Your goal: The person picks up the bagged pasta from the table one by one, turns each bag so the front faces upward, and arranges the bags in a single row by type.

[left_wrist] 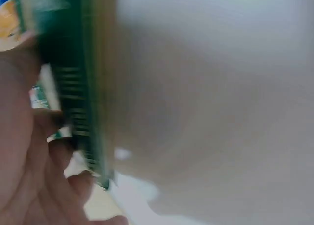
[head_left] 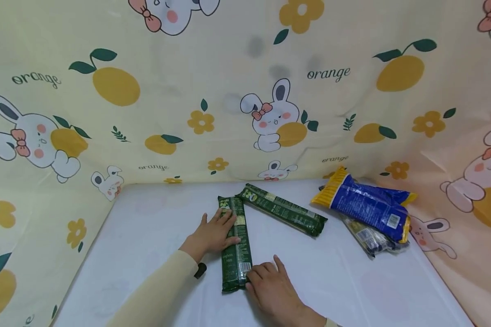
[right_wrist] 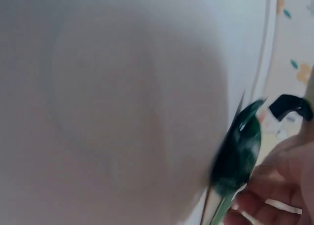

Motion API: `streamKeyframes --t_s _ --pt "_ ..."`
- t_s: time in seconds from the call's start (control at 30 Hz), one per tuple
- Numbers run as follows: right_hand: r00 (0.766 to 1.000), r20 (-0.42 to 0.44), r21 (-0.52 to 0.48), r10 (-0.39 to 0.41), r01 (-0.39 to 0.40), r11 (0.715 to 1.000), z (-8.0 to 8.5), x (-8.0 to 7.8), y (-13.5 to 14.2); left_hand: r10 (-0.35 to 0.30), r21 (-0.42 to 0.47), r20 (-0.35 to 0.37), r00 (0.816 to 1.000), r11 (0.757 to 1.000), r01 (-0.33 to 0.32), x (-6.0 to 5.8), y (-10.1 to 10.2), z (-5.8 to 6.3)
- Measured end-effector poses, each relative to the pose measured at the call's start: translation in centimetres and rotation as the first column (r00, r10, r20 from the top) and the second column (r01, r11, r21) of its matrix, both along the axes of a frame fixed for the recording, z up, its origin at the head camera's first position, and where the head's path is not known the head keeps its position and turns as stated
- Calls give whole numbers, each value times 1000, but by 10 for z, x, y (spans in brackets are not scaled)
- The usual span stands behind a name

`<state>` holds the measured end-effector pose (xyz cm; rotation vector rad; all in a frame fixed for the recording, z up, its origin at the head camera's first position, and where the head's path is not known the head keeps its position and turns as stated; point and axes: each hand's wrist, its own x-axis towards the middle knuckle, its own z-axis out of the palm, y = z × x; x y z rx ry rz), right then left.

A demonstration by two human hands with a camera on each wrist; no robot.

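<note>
A long green spaghetti packet with a barcode lies nearly upright in the head view, at the middle of the table. Spread over its upper left half is my left hand, fingers fairly straight and resting on the wrapper. My right hand touches the packet's lower right edge with slightly bent fingers. The left wrist view shows a hand beside the blurred green packet. A dark green packet end appears next to fingers in the right wrist view.
A second green packet lies slanted behind, its upper left end close to the first one's top. Farther right, a blue and yellow bag lies over a clear and dark packet. Printed cloth walls the white table.
</note>
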<state>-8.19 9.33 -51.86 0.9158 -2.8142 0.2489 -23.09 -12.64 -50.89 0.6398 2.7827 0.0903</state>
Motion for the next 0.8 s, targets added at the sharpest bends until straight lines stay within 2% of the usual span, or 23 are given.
streamKeyframes --t_s 0.1,0.17,0.27,0.33,0.43,0.57,0.67,0.8 --pt "995 -68 -6 -79 79 997 -5 -3 5 14 28 -70 997 1000 -12 -11 8 6" --pt "990 -86 6 -115 116 993 -8 -4 6 33 41 -154 988 999 -27 -21 14 9" --pt "987 -59 38 -153 155 987 -11 -5 3 82 55 -270 959 996 -70 -39 22 11" --pt "984 -4 54 -176 176 983 -12 -6 -1 122 54 -309 943 992 -110 -50 26 10" --pt "974 80 54 -210 206 977 -11 -7 -6 162 36 -308 937 987 -159 -66 32 5" --pt "964 131 25 -232 230 973 -10 -9 -10 191 18 -253 948 981 -193 -82 36 -3" --pt "957 163 2 -239 242 970 -9 -14 -10 224 32 -204 953 975 -222 -88 39 -5" --pt "940 229 -31 -252 266 964 -10 -17 -13 242 52 -213 947 970 -236 -87 39 -7"
